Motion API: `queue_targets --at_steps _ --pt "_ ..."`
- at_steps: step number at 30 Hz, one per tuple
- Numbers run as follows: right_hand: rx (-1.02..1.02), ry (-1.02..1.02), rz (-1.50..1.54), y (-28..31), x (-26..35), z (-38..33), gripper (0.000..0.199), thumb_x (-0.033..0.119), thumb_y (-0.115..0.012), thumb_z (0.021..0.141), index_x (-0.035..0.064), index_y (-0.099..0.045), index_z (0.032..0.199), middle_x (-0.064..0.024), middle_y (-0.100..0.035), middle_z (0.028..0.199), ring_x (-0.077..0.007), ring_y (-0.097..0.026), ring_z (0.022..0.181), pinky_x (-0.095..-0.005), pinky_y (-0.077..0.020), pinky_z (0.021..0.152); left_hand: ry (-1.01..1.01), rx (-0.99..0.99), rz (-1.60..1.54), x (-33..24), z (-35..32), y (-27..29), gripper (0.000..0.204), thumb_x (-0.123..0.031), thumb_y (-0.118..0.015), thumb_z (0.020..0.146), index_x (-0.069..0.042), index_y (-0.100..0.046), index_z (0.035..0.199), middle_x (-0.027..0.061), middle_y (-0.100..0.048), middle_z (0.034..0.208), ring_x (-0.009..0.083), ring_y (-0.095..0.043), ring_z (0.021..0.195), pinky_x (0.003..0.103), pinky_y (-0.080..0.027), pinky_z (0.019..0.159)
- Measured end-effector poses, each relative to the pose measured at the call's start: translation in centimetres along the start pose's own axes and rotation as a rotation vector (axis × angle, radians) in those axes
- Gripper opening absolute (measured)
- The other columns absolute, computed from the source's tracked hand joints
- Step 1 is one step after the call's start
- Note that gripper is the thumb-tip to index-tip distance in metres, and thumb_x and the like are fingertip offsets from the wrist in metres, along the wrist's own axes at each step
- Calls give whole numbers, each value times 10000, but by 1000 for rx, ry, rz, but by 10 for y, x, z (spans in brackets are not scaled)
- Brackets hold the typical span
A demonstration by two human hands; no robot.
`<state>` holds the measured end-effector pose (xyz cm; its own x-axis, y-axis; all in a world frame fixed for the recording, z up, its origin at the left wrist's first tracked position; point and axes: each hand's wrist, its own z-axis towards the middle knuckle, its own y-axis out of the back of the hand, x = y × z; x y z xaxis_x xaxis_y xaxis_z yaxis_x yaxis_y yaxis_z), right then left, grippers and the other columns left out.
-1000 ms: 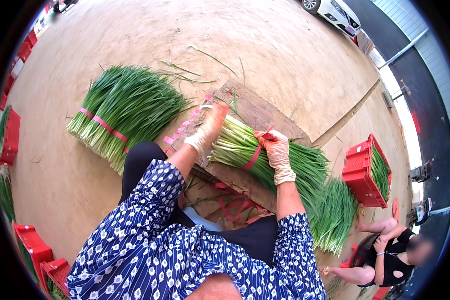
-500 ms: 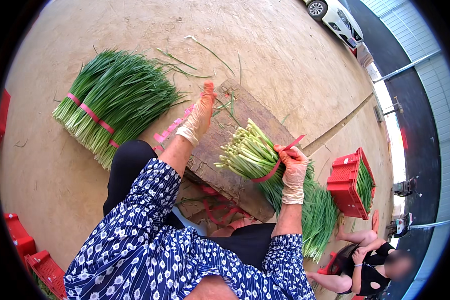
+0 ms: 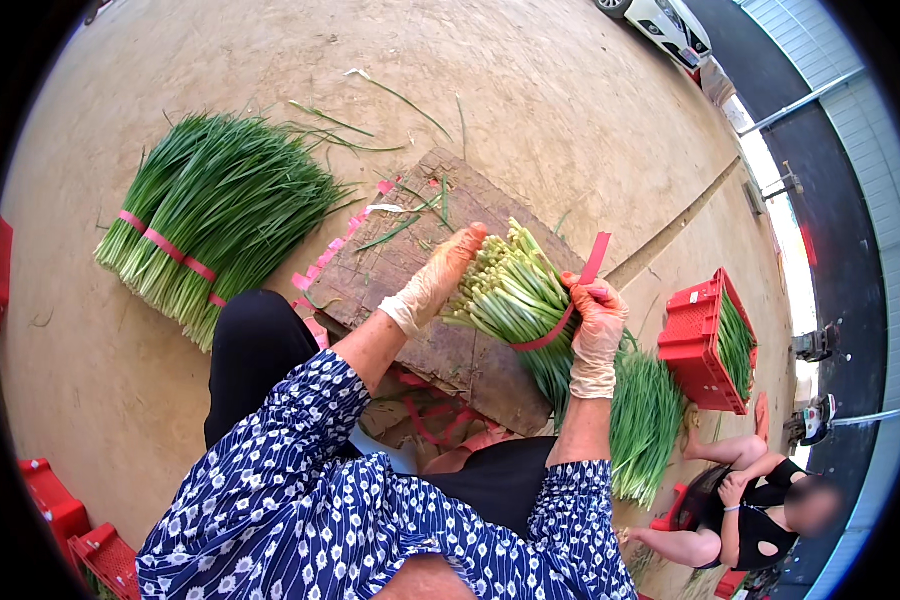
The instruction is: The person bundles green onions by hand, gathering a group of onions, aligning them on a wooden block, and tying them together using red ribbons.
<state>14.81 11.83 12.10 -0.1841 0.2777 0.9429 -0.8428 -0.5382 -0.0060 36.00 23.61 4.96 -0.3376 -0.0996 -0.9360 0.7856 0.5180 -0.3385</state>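
A bundle of green onions (image 3: 515, 300) stands tilted on a worn wooden board (image 3: 390, 265), cut root ends up. My gloved left hand (image 3: 438, 280) lies flat against those root ends. My gloved right hand (image 3: 595, 325) grips the bundle's side, pinching a pink tie band (image 3: 570, 305) wrapped around it. The band's free end sticks up above my fingers.
Tied bunches of green onions (image 3: 205, 215) lie on the ground at the left. A loose green pile (image 3: 645, 420) sits right of me, beside a red crate (image 3: 705, 340) holding more. Another person (image 3: 760, 500) sits at the lower right. Red crates (image 3: 65, 520) stand lower left.
The bundle was lying across the board; my right hand has raised it upright. My left hand moved from the board's far edge onto the root ends.
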Motion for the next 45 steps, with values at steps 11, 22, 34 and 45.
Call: queue_targets --at_steps 11,22,34,45 --pt "-22 -39 -46 0 3 -5 124 -58 -740 833 -8 -655 759 -49 -682 814 -167 -685 852 -269 -504 793 93 83 81 -11 5 20 166 -209 -708 919 -44 -715 910 -12 -647 718 78 -560 605 239 -449 538" --pt "128 47 -326 -30 -44 -9 142 -28 -743 826 -18 -638 730 -83 -645 733 -145 -633 712 -287 -480 653 -661 -153 -171 -231 85 40 238 -226 -651 965 -3 -646 1049 91 -696 895 207 -694 737 310 -574 679" --pt "62 -65 -309 -47 -58 5 172 20 -761 818 -9 -637 703 -40 -617 627 -84 -538 587 -276 -441 525 -778 25 1135 -37 -5 -28 305 -313 -637 937 -83 -678 1133 164 -654 1022 366 -581 1062 460 -434 961" --pt "40 -180 -208 -32 -64 -3 99 34 -769 831 7 -686 783 -3 -671 721 -70 -551 663 -259 -463 619 -1070 189 1391 -45 1 -50 644 -135 -642 841 -173 -445 1453 150 -560 1294 382 -541 1141 480 -384 1037"
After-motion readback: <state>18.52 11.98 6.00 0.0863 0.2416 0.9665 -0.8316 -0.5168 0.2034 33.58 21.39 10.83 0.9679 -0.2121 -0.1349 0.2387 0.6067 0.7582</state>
